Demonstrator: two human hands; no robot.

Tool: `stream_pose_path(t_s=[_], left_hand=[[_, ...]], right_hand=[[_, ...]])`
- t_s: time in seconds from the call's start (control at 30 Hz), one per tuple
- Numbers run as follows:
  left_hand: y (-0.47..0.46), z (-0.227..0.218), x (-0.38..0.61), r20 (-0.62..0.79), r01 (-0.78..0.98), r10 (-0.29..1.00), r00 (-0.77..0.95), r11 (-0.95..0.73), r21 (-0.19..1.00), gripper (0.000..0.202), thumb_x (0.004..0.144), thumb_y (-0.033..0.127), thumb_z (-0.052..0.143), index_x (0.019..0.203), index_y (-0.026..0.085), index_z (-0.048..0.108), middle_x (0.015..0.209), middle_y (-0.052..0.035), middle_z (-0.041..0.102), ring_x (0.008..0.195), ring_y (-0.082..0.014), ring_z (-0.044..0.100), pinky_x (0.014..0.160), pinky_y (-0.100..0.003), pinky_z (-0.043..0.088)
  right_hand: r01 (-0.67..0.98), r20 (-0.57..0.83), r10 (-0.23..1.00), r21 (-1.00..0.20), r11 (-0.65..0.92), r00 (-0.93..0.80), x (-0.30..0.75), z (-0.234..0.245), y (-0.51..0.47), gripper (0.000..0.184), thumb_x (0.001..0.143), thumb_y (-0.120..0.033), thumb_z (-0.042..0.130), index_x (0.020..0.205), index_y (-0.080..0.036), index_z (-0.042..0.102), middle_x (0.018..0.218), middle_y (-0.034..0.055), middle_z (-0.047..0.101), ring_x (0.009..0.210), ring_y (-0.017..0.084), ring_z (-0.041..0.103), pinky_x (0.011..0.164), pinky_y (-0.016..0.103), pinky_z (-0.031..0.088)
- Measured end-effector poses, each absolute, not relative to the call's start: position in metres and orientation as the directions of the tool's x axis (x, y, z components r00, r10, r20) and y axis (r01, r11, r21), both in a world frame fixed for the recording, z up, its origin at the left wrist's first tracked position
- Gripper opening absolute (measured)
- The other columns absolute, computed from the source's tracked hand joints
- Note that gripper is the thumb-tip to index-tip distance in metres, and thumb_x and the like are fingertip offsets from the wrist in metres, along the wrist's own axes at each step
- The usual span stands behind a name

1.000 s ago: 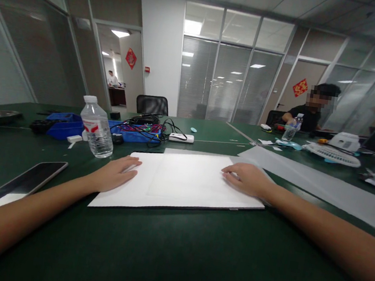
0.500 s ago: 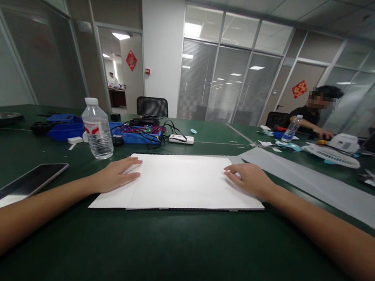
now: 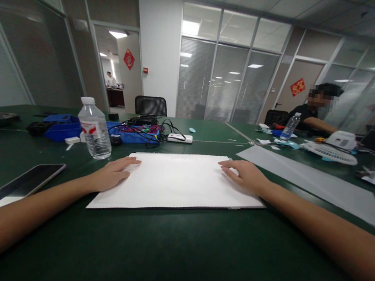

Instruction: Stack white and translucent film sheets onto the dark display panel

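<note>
A white sheet of paper [image 3: 171,180] lies in front of me over a thin, dark-edged flat board whose edge shows along the near side and right corner. My left hand [image 3: 114,173] rests on the paper's left part, fingers and thumb apart. On the right part lies my right hand [image 3: 243,175], its fingers stretched toward the middle and the thumb apart from them. Neither hand grips anything. Left of my left forearm a smartphone [image 3: 15,189] lies on the green table [image 3: 172,258].
A water bottle [image 3: 95,130] stands beyond my left hand. Behind it are blue trays [image 3: 64,129] with tangled cables [image 3: 141,125] and a white power strip [image 3: 180,138]. A grey sheet [image 3: 309,184] lies at right. Fan parts [image 3: 329,152] and a seated person [image 3: 310,110] are farther back.
My right hand has slid slightly left over the paper. A strip showing along the paper's near left edge is now covered. The seated person's arm has shifted.
</note>
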State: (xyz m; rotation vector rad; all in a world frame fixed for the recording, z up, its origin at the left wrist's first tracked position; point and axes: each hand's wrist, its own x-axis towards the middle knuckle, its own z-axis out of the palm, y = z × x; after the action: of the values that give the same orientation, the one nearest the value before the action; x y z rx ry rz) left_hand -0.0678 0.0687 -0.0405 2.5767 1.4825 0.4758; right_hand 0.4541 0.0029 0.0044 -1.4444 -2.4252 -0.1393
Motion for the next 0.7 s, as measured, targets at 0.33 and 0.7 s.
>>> stream_pose_path(t_s=[0.33,0.7], left_hand=[[0.068,-0.041,-0.068,0.195,0.775,0.862,0.467,-0.505,0.380,0.069,0.086,0.035,0.045,0.152,0.018,0.056,0.165,-0.0062,0.047,0.157,-0.0286,0.035,0.131,-0.046,0.022],[0.067,-0.041,-0.065,0.201,0.815,0.869,0.451,-0.494,0.305,0.070,0.095,0.056,0.042,0.152,0.018,0.055,0.167,-0.0109,0.044,0.157,-0.0313,0.036,0.129,-0.051,0.025]], right_hand=[[0.967,0.253,0.933,0.048,0.250,-0.254,0.498,-0.013,0.034,0.049,0.103,-0.042,0.040,0.133,-0.020,0.072,0.136,0.0106,0.071,0.119,0.032,0.068,0.098,0.047,0.054],[0.989,0.259,0.957,0.106,0.102,-0.127,0.536,-0.015,0.057,0.057,0.101,-0.046,0.044,0.149,-0.019,0.058,0.153,0.0167,0.057,0.137,0.034,0.055,0.113,0.050,0.044]])
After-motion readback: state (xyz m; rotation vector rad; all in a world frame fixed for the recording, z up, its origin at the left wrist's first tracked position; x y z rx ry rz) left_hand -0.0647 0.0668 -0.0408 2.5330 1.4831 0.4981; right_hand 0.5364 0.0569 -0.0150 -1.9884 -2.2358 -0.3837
